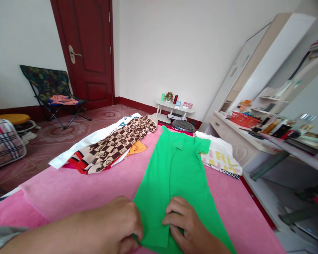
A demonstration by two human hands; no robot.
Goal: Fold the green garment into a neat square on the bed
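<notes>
Bare pink blanket [92, 192] opens left of your grip, narrower to its right; the green garment [187, 173] stretches ahead. Your left hand [127, 218] pinches its near left corner; your right hand [184, 222] curls at the folded edge, whether pinching I can't tell.

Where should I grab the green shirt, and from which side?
Probably at the near end of the green shirt, coming from your side: left hand on the outer left edge, right hand on the inner edge of the folded-over flap. The flap lies flat lengthwise, its short end faces you, and both hands are at those edges.
</notes>
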